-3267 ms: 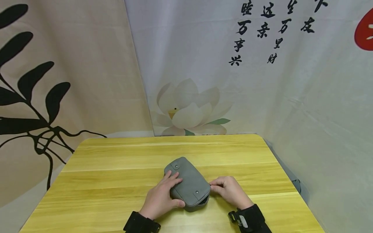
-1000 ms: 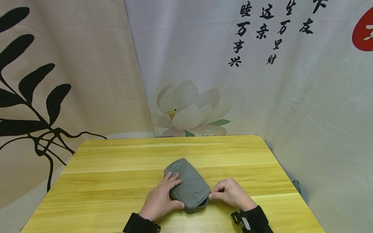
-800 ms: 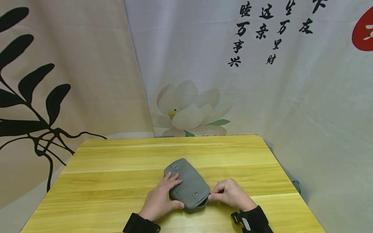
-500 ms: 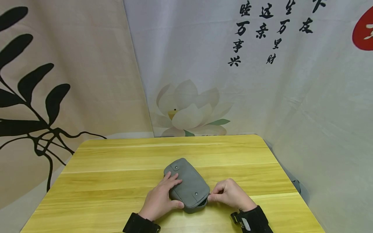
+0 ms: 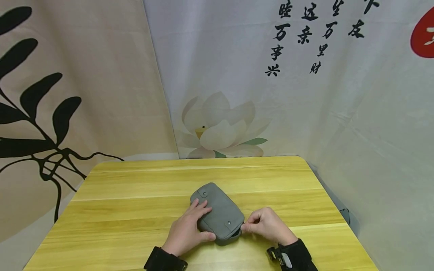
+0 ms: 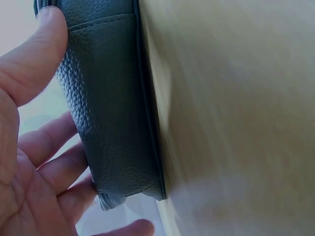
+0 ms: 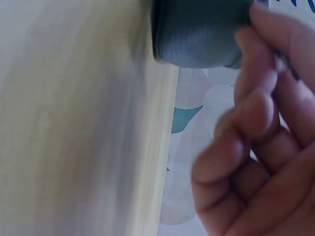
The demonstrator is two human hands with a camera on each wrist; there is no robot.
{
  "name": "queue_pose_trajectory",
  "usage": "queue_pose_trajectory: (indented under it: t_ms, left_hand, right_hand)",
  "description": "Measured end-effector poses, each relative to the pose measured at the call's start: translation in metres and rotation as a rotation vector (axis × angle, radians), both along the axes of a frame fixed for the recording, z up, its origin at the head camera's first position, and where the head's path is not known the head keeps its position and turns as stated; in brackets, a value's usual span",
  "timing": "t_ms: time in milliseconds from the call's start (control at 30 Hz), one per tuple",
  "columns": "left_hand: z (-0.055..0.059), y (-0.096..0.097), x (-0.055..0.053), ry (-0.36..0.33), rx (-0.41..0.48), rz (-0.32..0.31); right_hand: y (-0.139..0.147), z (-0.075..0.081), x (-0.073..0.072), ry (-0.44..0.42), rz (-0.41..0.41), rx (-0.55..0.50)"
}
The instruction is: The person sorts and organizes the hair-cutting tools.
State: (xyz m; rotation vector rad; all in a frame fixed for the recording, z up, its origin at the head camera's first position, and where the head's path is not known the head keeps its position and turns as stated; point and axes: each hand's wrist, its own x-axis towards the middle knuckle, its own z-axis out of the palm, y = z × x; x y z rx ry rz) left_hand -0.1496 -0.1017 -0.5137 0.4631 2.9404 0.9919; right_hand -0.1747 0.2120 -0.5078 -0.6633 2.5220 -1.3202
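A grey leather zip pouch [image 5: 218, 212] with two metal studs on top lies slantwise on the wooden table. Its near right corner gapes slightly, showing a dark opening. My left hand [image 5: 188, 229] rests on its left side, fingers spread over the top and thumb at the near edge. In the left wrist view, the pebbled side wall [image 6: 110, 103] shows, with the thumb up by the zip. At the right edge, my right hand [image 5: 266, 224] pinches the zipper pull [image 7: 287, 66] between thumb and forefinger, its other fingers curled. Most of the pull is hidden by the fingers.
The yellow wood-grain table [image 5: 142, 180] spreads out around the pouch, with rounded far corners. Behind it hangs a pale curtain [image 5: 220, 56] printed with a lotus and black characters. Black bands [image 5: 295, 254] circle both wrists.
Compared with the oldest frame, my right hand has slid along the pouch's edge toward the near corner, and the gap there looks shorter. My left hand has stayed in place.
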Motion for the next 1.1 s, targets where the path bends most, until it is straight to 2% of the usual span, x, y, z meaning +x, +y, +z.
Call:
queue_pose_trajectory:
  t_ms: [100, 300, 467, 600, 700, 900, 1100]
  left_hand:
    - [0.001, 0.002, 0.0, 0.032, -0.04, 0.003]
    - [0.002, 0.004, 0.002, 0.104, -0.09, 0.005]
    - [0.004, 0.004, 0.005, 0.22, -0.172, 0.002]
    - [0.006, 0.003, 0.007, 0.333, -0.255, 0.013]
    - [0.007, 0.004, 0.008, 0.376, -0.279, 0.021]
    - [0.005, 0.004, 0.005, 0.361, -0.282, 0.045]
    - [0.002, 0.006, 0.003, 0.35, -0.247, 0.084]
  right_hand:
    - [0.0, 0.0, -0.001, 0.001, -0.094, 0.022]
    - [-0.004, -0.003, -0.003, 0.086, -0.281, 0.059]
    - [-0.008, -0.004, -0.004, 0.139, -0.361, 0.064]
    - [-0.01, -0.007, -0.006, 0.157, -0.358, 0.055]
    - [-0.01, -0.009, -0.006, 0.168, -0.341, 0.047]
    - [-0.011, -0.008, -0.006, 0.182, -0.334, 0.057]
    - [-0.01, -0.007, -0.005, 0.191, -0.307, 0.07]
